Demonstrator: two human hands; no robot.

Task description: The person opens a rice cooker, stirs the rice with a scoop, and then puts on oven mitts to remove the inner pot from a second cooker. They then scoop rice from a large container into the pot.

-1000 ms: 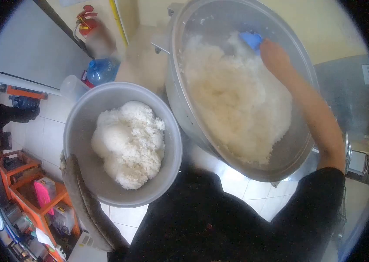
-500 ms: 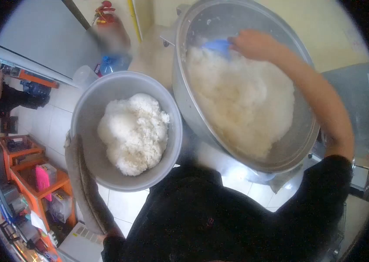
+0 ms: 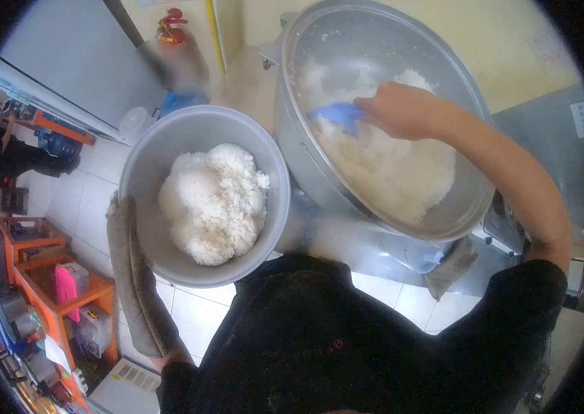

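Observation:
My right hand (image 3: 402, 114) is closed on a blue rice scoop (image 3: 337, 116), whose blade is pushed into the rice (image 3: 402, 165) along the left side of a large grey cooking pot (image 3: 471, 76). My left hand, inside a thick brown oven mitt (image 3: 128, 255), grips the left side of a smaller grey pot (image 3: 199, 127); the mitt hides its fingers. A clumped mound of white rice (image 3: 216, 200) lies in this smaller pot. The two pots are side by side, with the smaller one nearer my body.
A second brown mitt (image 3: 452, 268) lies below the large pot, on the right. Orange shelving (image 3: 36, 276) with boxes stands at the left. A fire extinguisher (image 3: 172, 31), a yellow pipe (image 3: 215, 34) and a clear plastic container (image 3: 135, 124) are at the back.
The scoop and my right hand have moved down and slightly left through the rice. More bare pot wall shows at the back of the large pot. The smaller pot has shifted slightly up.

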